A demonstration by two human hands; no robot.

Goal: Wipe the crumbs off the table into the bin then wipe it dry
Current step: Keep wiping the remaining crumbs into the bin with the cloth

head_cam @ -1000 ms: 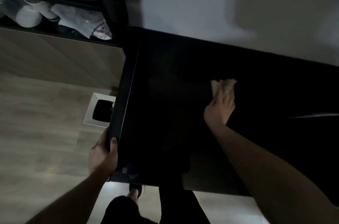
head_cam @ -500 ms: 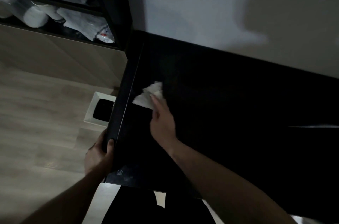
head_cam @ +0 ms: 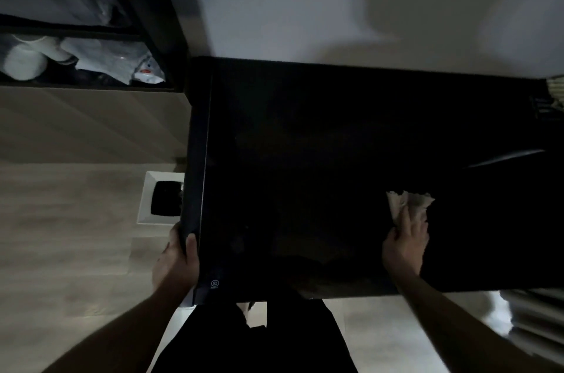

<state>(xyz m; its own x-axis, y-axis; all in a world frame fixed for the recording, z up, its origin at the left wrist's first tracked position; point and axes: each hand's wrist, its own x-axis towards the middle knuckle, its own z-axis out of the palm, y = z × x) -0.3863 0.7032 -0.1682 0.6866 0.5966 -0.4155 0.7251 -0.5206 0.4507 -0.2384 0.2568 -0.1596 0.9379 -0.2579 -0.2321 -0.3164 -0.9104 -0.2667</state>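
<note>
Now the right hand [head_cam: 406, 243] lies w/ fingers flat, pressing a crumpled paper towel [head_cam: 410, 203] on the black counter [head_cam: 305, 143], near-right part. Left hand [head_cam: 175, 262] grips the counter's left edge, thumb on top. Best: even pressure, one long sweep left to the edge above the bin [head_cam: 145, 198] on the floor. Crumbs too dark to see. Count: 2 hands, 1 towel, 1 bin.

The table [head_cam: 335, 143] filling the centre is plain black. The cloth [head_cam: 410, 204] at right is off-white. The bin [head_cam: 146, 201] at left is white, black inside. The floor [head_cam: 61, 235] is pale wood-grain and the wall [head_cam: 290, 0] is white.
</note>
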